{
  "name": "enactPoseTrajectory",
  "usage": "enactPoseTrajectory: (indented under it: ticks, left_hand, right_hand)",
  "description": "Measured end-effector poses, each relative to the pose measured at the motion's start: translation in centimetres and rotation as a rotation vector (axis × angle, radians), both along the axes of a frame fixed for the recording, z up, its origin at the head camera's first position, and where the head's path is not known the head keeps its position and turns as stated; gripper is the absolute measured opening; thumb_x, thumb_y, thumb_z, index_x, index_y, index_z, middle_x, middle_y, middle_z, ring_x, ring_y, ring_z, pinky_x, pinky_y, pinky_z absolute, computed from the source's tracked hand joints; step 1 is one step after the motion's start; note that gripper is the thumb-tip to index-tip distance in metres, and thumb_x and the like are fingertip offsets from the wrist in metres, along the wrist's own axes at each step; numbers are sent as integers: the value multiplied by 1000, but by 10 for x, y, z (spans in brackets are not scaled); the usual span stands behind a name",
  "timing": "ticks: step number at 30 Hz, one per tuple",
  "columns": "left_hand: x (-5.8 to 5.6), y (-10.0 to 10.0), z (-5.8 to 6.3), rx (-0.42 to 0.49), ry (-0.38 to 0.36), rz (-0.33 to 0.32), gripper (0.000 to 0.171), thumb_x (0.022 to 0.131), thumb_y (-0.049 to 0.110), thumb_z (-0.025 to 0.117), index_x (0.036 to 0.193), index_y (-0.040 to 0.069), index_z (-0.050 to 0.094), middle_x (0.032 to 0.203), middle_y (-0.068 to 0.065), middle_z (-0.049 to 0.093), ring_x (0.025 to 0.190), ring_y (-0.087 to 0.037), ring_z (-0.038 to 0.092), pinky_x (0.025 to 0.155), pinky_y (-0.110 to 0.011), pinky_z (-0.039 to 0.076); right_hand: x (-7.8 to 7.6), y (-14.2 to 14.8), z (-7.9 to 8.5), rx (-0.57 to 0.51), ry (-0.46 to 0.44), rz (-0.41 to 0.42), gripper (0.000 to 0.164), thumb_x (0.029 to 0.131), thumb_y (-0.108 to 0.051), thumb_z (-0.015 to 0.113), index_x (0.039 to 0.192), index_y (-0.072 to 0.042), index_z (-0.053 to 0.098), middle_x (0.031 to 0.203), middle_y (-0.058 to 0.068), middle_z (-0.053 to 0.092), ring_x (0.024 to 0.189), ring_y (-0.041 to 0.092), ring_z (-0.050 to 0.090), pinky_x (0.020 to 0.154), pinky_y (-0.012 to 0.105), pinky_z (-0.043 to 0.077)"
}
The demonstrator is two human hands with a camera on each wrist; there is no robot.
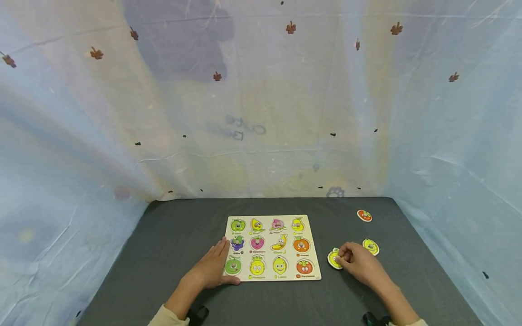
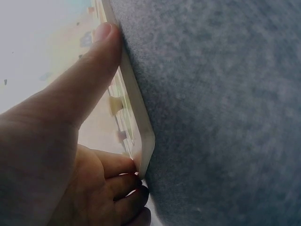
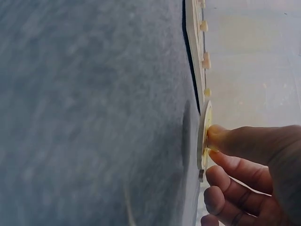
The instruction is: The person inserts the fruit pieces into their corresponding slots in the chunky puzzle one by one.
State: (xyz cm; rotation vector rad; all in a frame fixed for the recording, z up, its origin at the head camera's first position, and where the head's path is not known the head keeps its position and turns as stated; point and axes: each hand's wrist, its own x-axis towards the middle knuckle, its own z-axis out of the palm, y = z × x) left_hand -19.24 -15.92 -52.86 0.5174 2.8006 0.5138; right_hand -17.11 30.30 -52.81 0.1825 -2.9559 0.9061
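Observation:
A pale wooden knob puzzle board (image 1: 269, 251) with coloured fruit pictures lies flat on the grey table. My left hand (image 1: 213, 264) rests against its near left corner, fingers extended along the left side and thumb along the front edge; in the left wrist view the thumb (image 2: 96, 68) lies against that edge. To the right of the board, my right hand (image 1: 363, 264) pinches a yellow fruit puzzle piece (image 1: 333, 259) between thumb and index finger. Seen from the right wrist, the yellow piece (image 3: 203, 136) stands over its shadow, with the other fingers curled below.
Just beyond my right hand lies another yellow puzzle piece (image 1: 370, 246). Farther back is a red-orange piece (image 1: 364, 215). Several knobs stick up from the board. Pale patterned sheets (image 1: 261, 113) hang behind and on both sides of the grey table (image 1: 183, 235).

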Motion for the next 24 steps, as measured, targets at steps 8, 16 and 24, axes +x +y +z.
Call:
enactPoseTrajectory:
  ticks: [8,16,24]
  left_hand:
    - [1,1,3,4,-5,-1,126,81,57,91,165,-11,26,174,-30,21,162,-42,24,131,-56,24]
    - [2,1,4,4,-8,-2,126,81,56,91,165,-11,26,174,-31,20,162,-42,24,131,-56,24]
    - [1,0,5,8,-20,3,126,82,56,91,165,-11,25,174,-31,20,162,-43,23,131,-56,23]
  right_hand:
    - [-8,-15,4,7,48,29,17,93,-18,86,92,-17,69,81,-5,57,69,7,50,62,27,43]
    - [-14,-31,7,19,50,58,16,94,-21,85,94,-20,69,82,-8,56,68,7,49,61,27,41]
    - [-18,-48,12,1,73,107,16,94,-20,85,93,-18,70,81,-8,57,69,5,48,61,27,41]
